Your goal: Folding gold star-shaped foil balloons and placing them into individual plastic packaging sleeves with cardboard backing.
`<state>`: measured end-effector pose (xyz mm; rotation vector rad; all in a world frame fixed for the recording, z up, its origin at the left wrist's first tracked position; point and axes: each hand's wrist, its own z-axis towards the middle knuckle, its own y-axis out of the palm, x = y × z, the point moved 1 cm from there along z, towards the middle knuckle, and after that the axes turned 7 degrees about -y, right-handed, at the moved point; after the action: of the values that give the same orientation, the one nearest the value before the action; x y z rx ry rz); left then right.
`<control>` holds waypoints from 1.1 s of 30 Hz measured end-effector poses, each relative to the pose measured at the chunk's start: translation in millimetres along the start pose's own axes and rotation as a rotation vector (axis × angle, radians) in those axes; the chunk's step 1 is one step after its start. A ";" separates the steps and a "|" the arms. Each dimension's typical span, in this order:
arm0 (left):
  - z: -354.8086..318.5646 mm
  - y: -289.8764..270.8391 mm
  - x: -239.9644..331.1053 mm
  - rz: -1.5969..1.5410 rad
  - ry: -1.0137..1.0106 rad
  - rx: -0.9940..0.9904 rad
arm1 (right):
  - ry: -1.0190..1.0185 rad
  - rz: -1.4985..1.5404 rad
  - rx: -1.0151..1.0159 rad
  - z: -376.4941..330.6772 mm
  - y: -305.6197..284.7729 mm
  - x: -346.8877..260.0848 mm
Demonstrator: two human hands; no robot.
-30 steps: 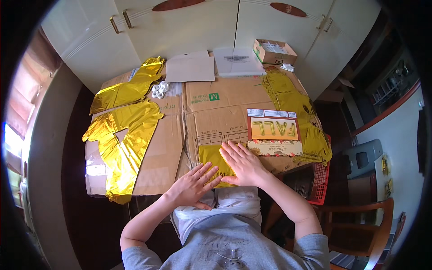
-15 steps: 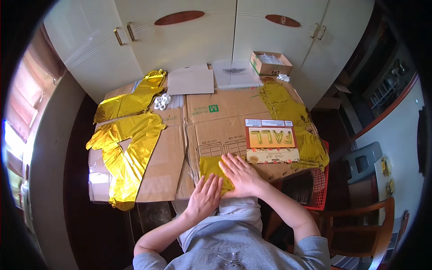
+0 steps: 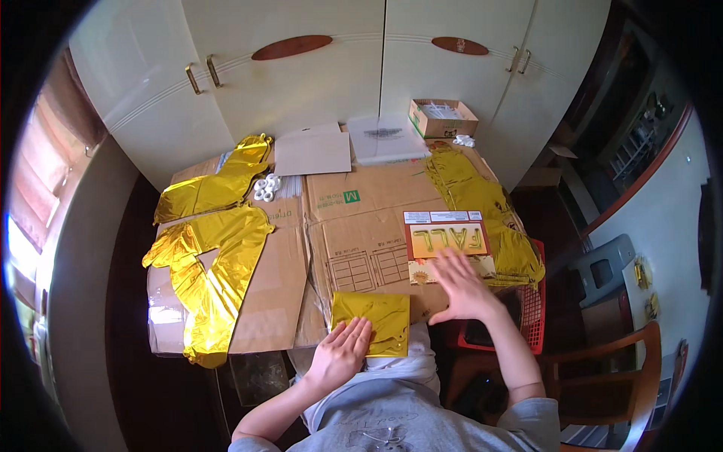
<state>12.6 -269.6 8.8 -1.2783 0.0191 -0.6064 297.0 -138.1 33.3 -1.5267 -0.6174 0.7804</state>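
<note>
A gold foil balloon, folded into a flat square [image 3: 388, 320], lies at the near edge of the cardboard. My left hand [image 3: 343, 354] rests flat on its left side, fingers stretched out. To the right, my right hand [image 3: 463, 286] is spread open over the lower part of a printed card [image 3: 418, 248], which pictures gold balloon letters on a red and orange ground. Whether the fingers touch the card I cannot tell. Unfolded gold foil balloons [image 3: 233, 264] lie at the left, and a stack of others [image 3: 478, 192] lies at the right.
Flattened cardboard [image 3: 286, 309] covers the table. White ribbon rolls [image 3: 266, 187], a grey board [image 3: 312, 154], clear plastic bags [image 3: 384, 143] and an open box [image 3: 444, 119] stand toward the back. A red basket [image 3: 533, 320] sits beside the right edge, near a wooden chair [image 3: 602, 369].
My right hand has lifted off the folded foil and moved right over the printed card. The folded square now shows more fully. My left hand stays on it.
</note>
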 end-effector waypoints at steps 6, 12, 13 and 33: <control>-34.7 -19.0 -29.9 -0.849 -0.446 -0.222 | -0.009 -0.170 0.167 -40.9 33.8 -8.7; -34.6 -20.6 -39.9 -2.048 -0.782 0.149 | -0.215 -0.281 0.533 -41.2 19.9 -37.7; -36.1 -22.3 -40.6 -2.114 -0.790 0.184 | -0.204 -0.287 0.601 -38.0 6.9 -41.5; -7.6 -4.1 -9.0 -2.252 -1.011 -0.174 | 0.323 1.782 0.240 41.5 30.8 -65.3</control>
<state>0.7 -273.1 7.3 -1.1430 -2.4827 -1.6538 221.9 -165.5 9.7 -1.6459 1.2963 1.7022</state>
